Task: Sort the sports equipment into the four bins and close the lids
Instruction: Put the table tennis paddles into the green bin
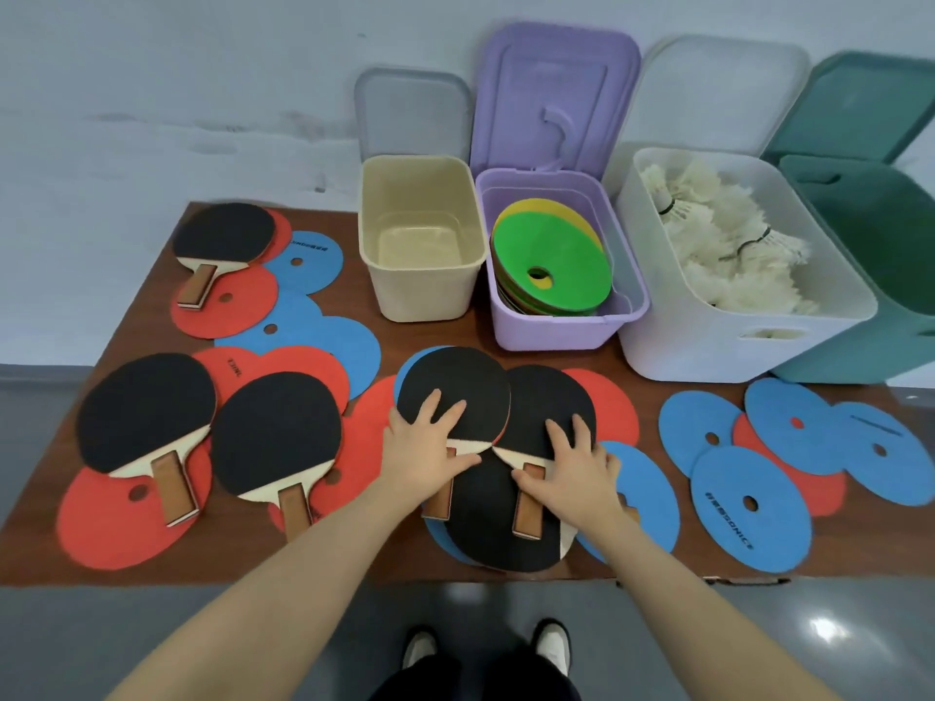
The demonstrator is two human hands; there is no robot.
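Across the upper right stood four open bins: green bin (890,275), white bin (728,341), purple bin (551,331), beige bin (420,290). At lower centre, the left hand (422,450) lay spread on one black paddle (455,392); the right hand (574,465) lay spread on another paddle (544,407).

The paddles (453,392) carry matt black, slightly grainy rubber faces over pale bare wood, with brown wooden handles (174,482). The flat discs (751,508) look like matt red and blue felt or foam. The bins (421,275) are smooth plastic. The counter (652,376) is dark wood-grain, the floor (809,634) glossy.
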